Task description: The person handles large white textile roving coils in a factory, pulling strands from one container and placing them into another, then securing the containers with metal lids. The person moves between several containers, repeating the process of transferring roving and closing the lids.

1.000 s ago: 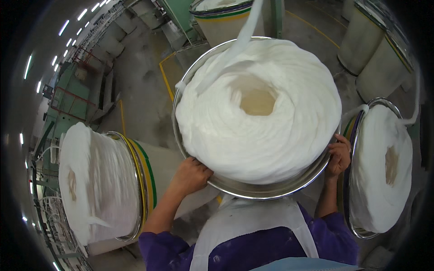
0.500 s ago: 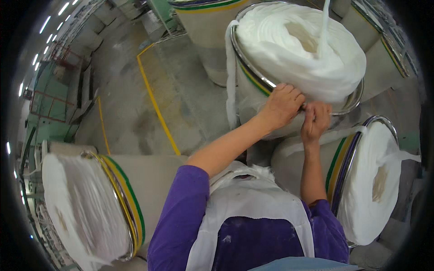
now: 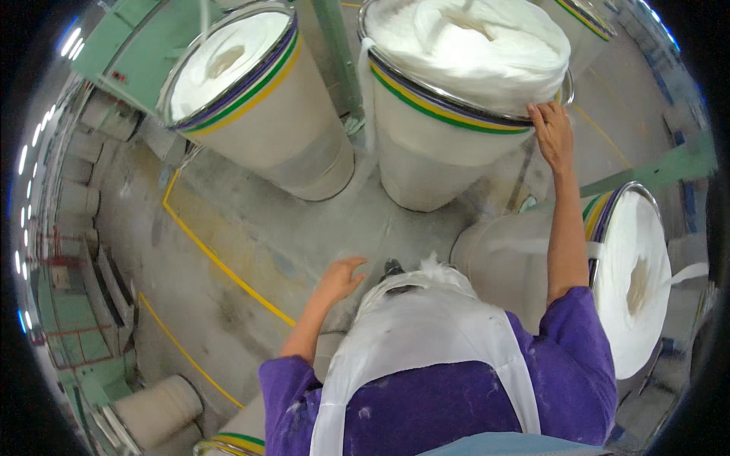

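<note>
A tall beige sliver can [image 3: 449, 148] with green, yellow and purple bands stands in front of me, heaped with coiled white fibre sliver [image 3: 525, 61]. My right hand [image 3: 553, 133] is closed over its metal rim at the near right side, fingers touching the edge of the sliver. Well below the can, above the floor, my left hand [image 3: 338, 281] holds nothing, its fingers stretched out. A loose white strand [image 3: 368, 106] hangs down the can's left side.
Another filled sliver can [image 3: 281, 121] stands to the left. One more can [image 3: 509, 251] is close at my right, its white coil [image 3: 635, 281] facing outward. Green machine frames [image 3: 129, 45] rise at far left. Yellow lines [image 3: 220, 262] mark the concrete floor.
My left hand has let go of the rim and dropped down to the left. My right hand has moved right along the rim. The view has shifted, bringing the left can further in.
</note>
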`<state>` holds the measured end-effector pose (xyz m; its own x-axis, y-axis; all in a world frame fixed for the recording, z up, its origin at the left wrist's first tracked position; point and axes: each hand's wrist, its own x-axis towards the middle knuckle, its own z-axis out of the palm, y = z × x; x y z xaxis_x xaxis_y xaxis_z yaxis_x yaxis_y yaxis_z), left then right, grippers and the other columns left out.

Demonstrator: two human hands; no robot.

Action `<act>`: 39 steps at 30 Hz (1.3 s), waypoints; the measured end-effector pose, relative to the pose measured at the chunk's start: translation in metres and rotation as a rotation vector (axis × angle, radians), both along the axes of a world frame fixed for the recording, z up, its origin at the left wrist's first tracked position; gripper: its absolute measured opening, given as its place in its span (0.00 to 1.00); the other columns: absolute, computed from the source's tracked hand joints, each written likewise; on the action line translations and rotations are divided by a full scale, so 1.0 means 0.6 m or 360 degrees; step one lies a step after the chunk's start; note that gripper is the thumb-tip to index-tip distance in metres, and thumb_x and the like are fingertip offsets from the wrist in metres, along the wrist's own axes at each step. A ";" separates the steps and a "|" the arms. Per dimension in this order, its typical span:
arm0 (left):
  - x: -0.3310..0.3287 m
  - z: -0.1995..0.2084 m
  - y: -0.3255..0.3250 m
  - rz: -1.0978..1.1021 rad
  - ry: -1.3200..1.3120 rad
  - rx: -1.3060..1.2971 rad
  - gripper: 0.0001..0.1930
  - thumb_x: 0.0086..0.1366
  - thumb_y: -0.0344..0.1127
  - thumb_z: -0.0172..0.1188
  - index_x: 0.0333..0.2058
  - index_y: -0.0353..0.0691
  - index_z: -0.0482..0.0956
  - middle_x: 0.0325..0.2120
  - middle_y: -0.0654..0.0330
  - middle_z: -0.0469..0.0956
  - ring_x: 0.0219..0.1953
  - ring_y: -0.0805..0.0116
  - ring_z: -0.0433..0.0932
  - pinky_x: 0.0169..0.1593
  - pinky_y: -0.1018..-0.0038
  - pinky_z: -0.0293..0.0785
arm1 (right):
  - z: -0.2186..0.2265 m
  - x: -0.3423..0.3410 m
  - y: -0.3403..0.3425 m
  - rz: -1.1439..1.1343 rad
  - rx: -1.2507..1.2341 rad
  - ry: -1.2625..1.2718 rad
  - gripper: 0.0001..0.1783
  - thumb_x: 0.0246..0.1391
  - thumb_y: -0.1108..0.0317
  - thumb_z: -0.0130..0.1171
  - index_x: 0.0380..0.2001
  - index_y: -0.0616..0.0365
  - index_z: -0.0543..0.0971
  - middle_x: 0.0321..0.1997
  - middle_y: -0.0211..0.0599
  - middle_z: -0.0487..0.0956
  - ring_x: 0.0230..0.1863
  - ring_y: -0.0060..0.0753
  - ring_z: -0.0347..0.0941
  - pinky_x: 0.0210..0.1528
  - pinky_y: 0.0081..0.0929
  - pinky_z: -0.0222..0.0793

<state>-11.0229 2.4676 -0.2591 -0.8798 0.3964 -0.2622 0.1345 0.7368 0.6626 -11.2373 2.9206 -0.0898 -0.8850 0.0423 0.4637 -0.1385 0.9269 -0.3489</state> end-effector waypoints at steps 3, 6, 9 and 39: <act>-0.016 -0.010 -0.036 0.0314 -0.0246 0.0020 0.20 0.60 0.35 0.62 0.51 0.37 0.77 0.49 0.49 0.78 0.49 0.53 0.77 0.51 0.62 0.72 | 0.012 -0.026 -0.031 -0.0104 0.0124 -0.0001 0.25 0.63 0.47 0.50 0.34 0.59 0.83 0.34 0.42 0.77 0.42 0.47 0.70 0.49 0.38 0.65; -0.070 -0.012 -0.032 0.0478 -0.0190 0.0091 0.20 0.61 0.35 0.62 0.51 0.38 0.76 0.49 0.50 0.78 0.49 0.54 0.77 0.51 0.64 0.72 | -0.004 -0.064 -0.108 0.0096 -0.0350 -0.0328 0.25 0.58 0.42 0.55 0.32 0.55 0.84 0.31 0.40 0.79 0.35 0.46 0.74 0.45 0.37 0.67; -0.164 0.000 -0.011 0.0493 -0.0086 0.0024 0.20 0.61 0.35 0.62 0.53 0.39 0.76 0.50 0.51 0.78 0.50 0.55 0.77 0.51 0.65 0.72 | -0.030 -0.090 -0.173 0.0200 0.0305 0.0414 0.22 0.52 0.43 0.61 0.28 0.53 0.82 0.26 0.33 0.79 0.29 0.40 0.74 0.37 0.33 0.66; -0.648 0.065 -0.014 -0.0356 -0.0959 0.1604 0.23 0.74 0.49 0.47 0.49 0.30 0.71 0.37 0.54 0.76 0.43 0.62 0.74 0.54 0.64 0.69 | -0.175 0.406 -0.595 -0.1745 -0.0665 -0.0819 0.15 0.59 0.55 0.56 0.38 0.53 0.82 0.41 0.41 0.81 0.42 0.49 0.76 0.44 0.43 0.71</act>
<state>-11.4115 2.4590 -0.2202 -0.6070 0.7894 -0.0922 -0.3372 -0.1508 0.9293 -10.9936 2.5637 -0.1947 -0.3672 0.9188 -0.1446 0.8615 0.2774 -0.4252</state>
